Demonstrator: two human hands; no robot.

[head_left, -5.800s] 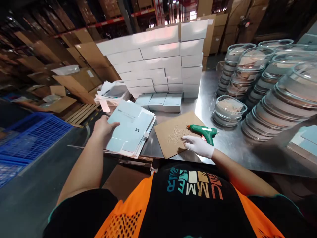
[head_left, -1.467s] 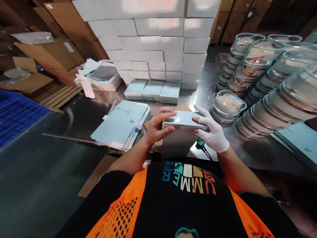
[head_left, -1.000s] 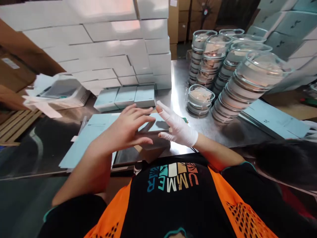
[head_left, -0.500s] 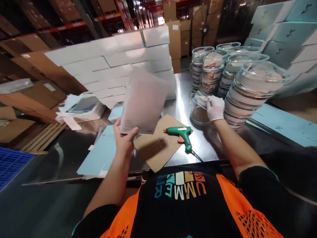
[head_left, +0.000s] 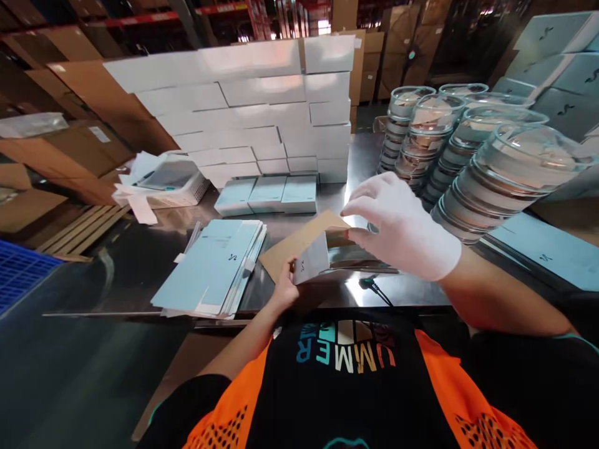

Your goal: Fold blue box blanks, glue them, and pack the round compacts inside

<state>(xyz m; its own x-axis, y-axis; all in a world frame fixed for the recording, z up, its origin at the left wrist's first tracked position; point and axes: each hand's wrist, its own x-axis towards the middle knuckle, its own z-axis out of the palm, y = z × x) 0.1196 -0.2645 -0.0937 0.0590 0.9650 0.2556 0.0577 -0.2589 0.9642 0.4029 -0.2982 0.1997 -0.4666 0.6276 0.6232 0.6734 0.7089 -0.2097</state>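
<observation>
Your one head camera looks forward and down, close over the steel table (head_left: 140,274), facing the stacked white boxes (head_left: 253,106).

This is a warehouse packing station. Tall storage racks (head_left: 224,12) with red beams run across the dim background, loaded with brown cartons (head_left: 116,118). A steel table (head_left: 360,156) carries a wall of stacked white boxes (head_left: 253,106), a pile of flat pale-blue box blanks (head_left: 210,265) and columns of lidded glass containers (head_left: 472,149) stacked many high. More blue boxes (head_left: 552,68) are piled at the right. A wooden pallet (head_left: 79,231) and a blue plastic crate (head_left: 21,271) sit on the concrete floor at the left.
</observation>
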